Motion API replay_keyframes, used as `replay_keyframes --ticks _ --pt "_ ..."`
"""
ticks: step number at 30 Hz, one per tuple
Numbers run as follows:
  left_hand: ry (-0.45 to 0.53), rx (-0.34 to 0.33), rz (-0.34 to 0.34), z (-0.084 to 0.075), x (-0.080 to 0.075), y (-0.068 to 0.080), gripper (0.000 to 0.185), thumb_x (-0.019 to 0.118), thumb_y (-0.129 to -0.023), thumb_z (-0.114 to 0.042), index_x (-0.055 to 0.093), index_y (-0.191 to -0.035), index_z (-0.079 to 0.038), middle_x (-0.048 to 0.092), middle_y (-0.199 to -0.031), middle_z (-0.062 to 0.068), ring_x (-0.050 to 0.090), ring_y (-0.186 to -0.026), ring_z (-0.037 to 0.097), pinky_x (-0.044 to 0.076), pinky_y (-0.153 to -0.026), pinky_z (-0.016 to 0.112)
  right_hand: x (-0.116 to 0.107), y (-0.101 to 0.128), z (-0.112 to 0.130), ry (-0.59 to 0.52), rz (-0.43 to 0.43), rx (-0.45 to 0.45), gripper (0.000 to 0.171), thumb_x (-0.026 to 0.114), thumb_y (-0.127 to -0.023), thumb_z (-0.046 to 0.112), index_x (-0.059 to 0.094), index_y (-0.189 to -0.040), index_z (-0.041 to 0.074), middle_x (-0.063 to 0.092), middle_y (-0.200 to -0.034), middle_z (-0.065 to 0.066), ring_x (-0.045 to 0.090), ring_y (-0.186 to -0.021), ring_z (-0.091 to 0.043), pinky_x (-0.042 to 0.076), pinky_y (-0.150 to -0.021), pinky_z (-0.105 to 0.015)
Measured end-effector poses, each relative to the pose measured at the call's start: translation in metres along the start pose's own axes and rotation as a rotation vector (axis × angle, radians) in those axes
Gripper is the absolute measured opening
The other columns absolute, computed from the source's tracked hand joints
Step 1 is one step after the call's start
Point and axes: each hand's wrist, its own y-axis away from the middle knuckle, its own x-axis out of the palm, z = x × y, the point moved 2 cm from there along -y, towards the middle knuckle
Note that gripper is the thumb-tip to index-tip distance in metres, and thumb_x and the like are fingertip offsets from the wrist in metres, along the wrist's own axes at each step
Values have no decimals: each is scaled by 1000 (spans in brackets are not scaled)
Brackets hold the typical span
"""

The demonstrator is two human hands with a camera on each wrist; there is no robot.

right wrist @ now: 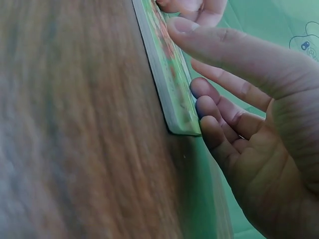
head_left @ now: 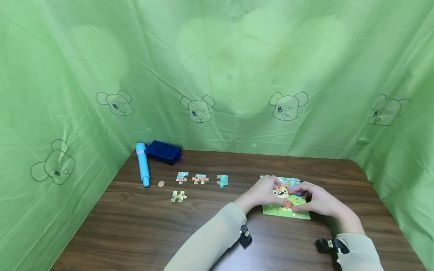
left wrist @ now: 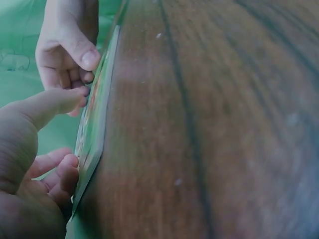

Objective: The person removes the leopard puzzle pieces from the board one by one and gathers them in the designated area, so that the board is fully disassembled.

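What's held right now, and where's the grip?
Both hands, left hand and right hand, pinch one puzzle piece by its opposite edges, over the puzzle board.

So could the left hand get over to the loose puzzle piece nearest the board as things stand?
Probably yes. The left hand is pinching a tiger piece at the puzzle board, but only bare table lies between it and the loose piece.

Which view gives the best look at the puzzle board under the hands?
The head view: the puzzle board lies flat with its picture facing the camera, though both hands cover its middle. The left wrist and right wrist views show only its edge side-on, with fingers against it.
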Motion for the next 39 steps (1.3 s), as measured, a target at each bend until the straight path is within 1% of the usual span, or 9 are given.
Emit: replay_keyframes --ticks 4,7,12,16,19,23,28,34,39 --pt "-65 -2 13 -4 6 1 77 96 -77 -53 67 -139 -18 64 -128 -9 58 -118 8 46 -103 26 -4 4 -2 -12 -12 8 52 99 -81 28 76 -126 13 70 -114 -2 64 -100 -13 56 -86 -29" --pt "-80 -8 10 -4 9 2 78 96 -77 -54 66 -141 -21 63 -129 -11 56 -122 7 44 -108 29 -5 6 -4 -20 -21 11 52 99 -82 25 76 -126 11 69 -111 -2 64 -96 -12 56 -82 -28" --pt "-85 4 6 -3 10 2 79 97 -77 -53 66 -142 -21 62 -122 -11 55 -114 4 43 -104 27 -4 8 -8 -24 -16 17 54 100 -80 22 75 -126 8 67 -108 -3 62 -92 -11 55 -78 -27" --pt "-82 5 10 -3 10 2 78 97 -77 -53 66 -141 -22 61 -120 -11 54 -110 3 43 -101 26 -4 8 -11 -23 10 71 56 99 -81 27 74 -127 9 64 -107 -2 60 -91 -10 53 -79 -27" --pt "-78 3 13 -3 10 2 76 97 -78 -53 66 -140 -23 62 -121 -11 55 -113 3 43 -102 27 -5 9 -12 -26 33 113 58 99 -82 30 73 -129 9 62 -106 -3 58 -92 -10 52 -79 -27" --pt "-82 6 17 -2 12 1 75 97 -78 -53 66 -140 -24 62 -125 -12 55 -117 3 43 -105 27 -6 9 -11 -46 59 116 59 99 -81 28 71 -129 7 62 -107 -5 58 -94 -12 52 -80 -28" --pt "-82 4 22 -2 11 1 75 97 -78 -53 65 -140 -24 60 -120 -12 53 -112 2 41 -102 25 -7 9 -9 -64 74 122 58 100 -80 24 70 -126 6 63 -107 -5 59 -95 -13 52 -82 -27" --pt "-83 -5 28 -2 8 1 76 96 -79 -53 64 -141 -24 61 -133 -10 54 -123 7 40 -110 29 -7 5 -6 -50 77 156 56 101 -79 26 69 -121 7 61 -104 -4 58 -93 -13 51 -81 -27" --pt "-87 -2 25 -1 8 1 76 97 -79 -53 64 -141 -24 61 -132 -9 55 -123 8 40 -110 29 -6 4 -4 -21 75 152 56 101 -78 28 69 -119 7 61 -103 -4 57 -92 -13 50 -79 -27"
